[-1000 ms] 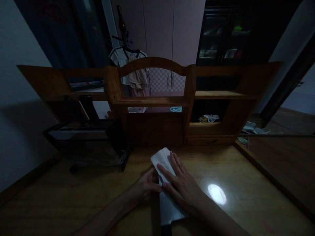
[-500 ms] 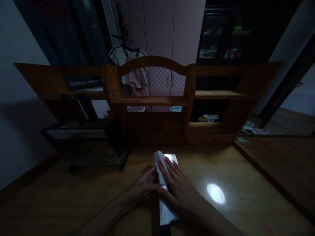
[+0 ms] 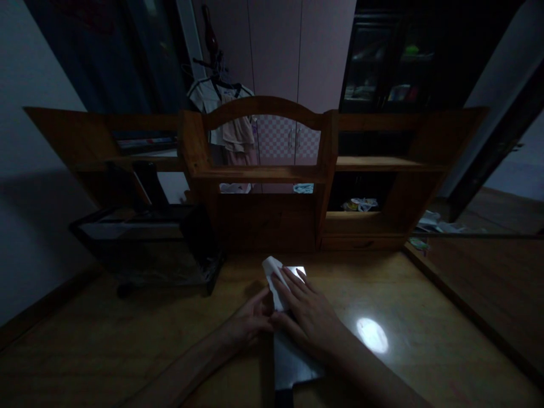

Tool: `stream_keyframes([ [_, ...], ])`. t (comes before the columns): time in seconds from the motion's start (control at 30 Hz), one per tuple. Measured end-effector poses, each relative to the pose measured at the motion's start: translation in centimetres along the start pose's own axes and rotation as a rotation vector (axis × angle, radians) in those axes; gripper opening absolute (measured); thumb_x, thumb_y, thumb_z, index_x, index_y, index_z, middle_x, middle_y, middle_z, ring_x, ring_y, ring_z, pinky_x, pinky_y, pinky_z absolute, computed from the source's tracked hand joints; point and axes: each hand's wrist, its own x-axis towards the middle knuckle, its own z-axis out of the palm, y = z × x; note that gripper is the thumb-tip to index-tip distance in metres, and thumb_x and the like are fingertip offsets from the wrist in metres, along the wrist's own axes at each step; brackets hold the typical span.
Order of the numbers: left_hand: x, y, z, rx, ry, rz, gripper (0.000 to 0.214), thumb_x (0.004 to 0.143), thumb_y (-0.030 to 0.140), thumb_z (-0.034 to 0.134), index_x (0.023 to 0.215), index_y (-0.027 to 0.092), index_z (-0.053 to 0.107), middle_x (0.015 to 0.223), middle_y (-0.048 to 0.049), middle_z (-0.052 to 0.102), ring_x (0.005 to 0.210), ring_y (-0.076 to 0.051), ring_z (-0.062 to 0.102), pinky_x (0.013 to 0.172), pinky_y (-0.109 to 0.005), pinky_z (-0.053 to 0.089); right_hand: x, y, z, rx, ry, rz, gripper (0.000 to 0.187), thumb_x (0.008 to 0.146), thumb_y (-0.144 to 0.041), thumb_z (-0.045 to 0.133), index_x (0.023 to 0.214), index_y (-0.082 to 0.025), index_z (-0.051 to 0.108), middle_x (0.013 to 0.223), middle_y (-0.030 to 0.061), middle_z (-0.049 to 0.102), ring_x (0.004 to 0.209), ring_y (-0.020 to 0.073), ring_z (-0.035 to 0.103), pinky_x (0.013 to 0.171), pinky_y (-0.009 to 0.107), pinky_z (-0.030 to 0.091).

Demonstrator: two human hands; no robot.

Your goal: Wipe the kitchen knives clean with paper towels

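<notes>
We rest our right hand, fingers outstretched, over white tissue on a metal blade over the wooden desk; our left hand half-curls at the blade's left edge, grip unclear.

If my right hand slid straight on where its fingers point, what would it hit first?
Past the white sheet beneath it, your right hand would probably meet the wooden back panel of the shelf unit first, beyond a stretch of tabletop; depth is hard to judge in this dim view.
</notes>
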Motion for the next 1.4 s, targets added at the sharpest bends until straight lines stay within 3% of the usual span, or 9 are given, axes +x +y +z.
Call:
stream_keyframes([
  [0.07, 0.0, 0.1, 0.0, 0.020, -0.005, -0.030, 0.090, 0.062, 0.000, 0.070, 0.141, 0.026, 0.037, 0.089, -0.0049, 0.070, 0.072, -0.015, 0.066, 0.063, -0.022, 0.047, 0.2, 0.8, 0.1, -0.014, 0.016, 0.017, 0.064, 0.096, -0.048, 0.039, 0.150, -0.021, 0.017, 0.156, 0.0039, 0.016, 0.143, 0.0210, 0.013, 0.118, 0.045, 0.017],
  [0.2, 0.0, 0.6, 0.5, 0.052, -0.001, -0.058, 0.088, 0.061, 0.001, 0.069, 0.140, 0.023, 0.039, 0.088, -0.0065, 0.071, 0.077, -0.023, 0.068, 0.071, -0.031, 0.051, -0.1, 3.0, 1.1, -0.031, 0.078, 0.124, 0.061, 0.097, -0.048, 0.038, 0.149, -0.021, 0.022, 0.154, 0.0073, 0.024, 0.142, 0.0241, 0.018, 0.116, 0.050, 0.019],
  [0.33, -0.2, 0.9, 0.9, 0.083, 0.038, -0.065, 0.086, 0.061, 0.000, 0.068, 0.139, 0.023, 0.041, 0.084, -0.0067, 0.071, 0.074, -0.024, 0.068, 0.070, -0.033, 0.051, -0.8, 4.2, 1.8, -0.039, 0.142, 0.259, 0.061, 0.097, -0.050, 0.036, 0.148, -0.019, 0.024, 0.153, 0.0097, 0.025, 0.142, 0.0268, 0.018, 0.114, 0.054, 0.020],
  [0.6, -0.1, 0.8, 0.7, 0.062, 0.013, -0.045, 0.085, 0.060, 0.000, 0.069, 0.138, 0.023, 0.042, 0.099, -0.0085, 0.069, 0.084, -0.024, 0.068, 0.077, -0.033, 0.050, -1.5, 2.2, 1.8, 0.110, 0.076, 0.221, 0.069, 0.097, -0.048, 0.038, 0.151, -0.025, 0.002, 0.157, 0.0031, 0.001, 0.144, 0.0221, 0.006, 0.116, 0.045, 0.023],
  [0.77, -0.2, 0.9, 0.7, 0.061, 0.042, -0.050, 0.084, 0.059, 0.001, 0.069, 0.137, 0.021, 0.044, 0.094, -0.0080, 0.070, 0.083, -0.024, 0.067, 0.077, -0.034, 0.050, -1.6, 2.4, 2.1, 0.146, 0.085, 0.214, 0.067, 0.097, -0.044, 0.039, 0.151, -0.028, 0.001, 0.157, 0.0028, 0.003, 0.143, 0.0231, 0.014, 0.114, 0.045, 0.025],
  [1.03, -0.4, 1.1, 0.7, 0.022, 0.076, -0.022, 0.087, 0.061, -0.002, 0.063, 0.140, 0.023, 0.039, 0.106, -0.0083, 0.068, 0.092, -0.023, 0.065, 0.078, -0.030, 0.049, -1.4, 1.9, 2.5, 0.186, 0.184, 0.292, 0.064, 0.099, -0.041, 0.036, 0.151, -0.028, 0.001, 0.158, 0.0021, 0.003, 0.144, 0.0220, 0.007, 0.116, 0.048, 0.020],
  [1.13, -0.2, 0.8, 0.2, -0.026, 0.074, 0.013, 0.087, 0.062, -0.002, 0.060, 0.141, 0.027, 0.038, 0.112, -0.0073, 0.066, 0.092, -0.022, 0.064, 0.077, -0.028, 0.048, -1.4, 2.1, 2.1, 0.214, 0.254, 0.377, 0.061, 0.100, -0.040, 0.033, 0.151, -0.027, 0.002, 0.158, 0.0031, 0.004, 0.144, 0.0226, 0.006, 0.116, 0.051, 0.020],
  [1.23, 0.0, 0.8, 0.2, -0.060, 0.093, 0.035, 0.089, 0.061, -0.002, 0.058, 0.142, 0.029, 0.037, 0.117, -0.0065, 0.064, 0.095, -0.023, 0.064, 0.080, -0.031, 0.048, -1.4, 2.4, 1.3, 0.229, 0.319, 0.374, 0.060, 0.100, -0.038, 0.032, 0.151, -0.027, 0.002, 0.158, 0.0029, 0.004, 0.144, 0.0229, 0.006, 0.115, 0.052, 0.021],
  [1.4, -0.2, 1.1, 0.8, -0.071, 0.098, 0.011, 0.087, 0.062, -0.002, 0.058, 0.141, 0.028, 0.037, 0.122, -0.0074, 0.061, 0.104, -0.025, 0.061, 0.085, -0.031, 0.046, -1.5, 1.2, 0.8, 0.220, 0.159, 0.227, 0.061, 0.099, -0.040, 0.037, 0.151, -0.028, 0.008, 0.157, 0.0010, 0.008, 0.144, 0.0218, 0.009, 0.116, 0.046, 0.021],
])
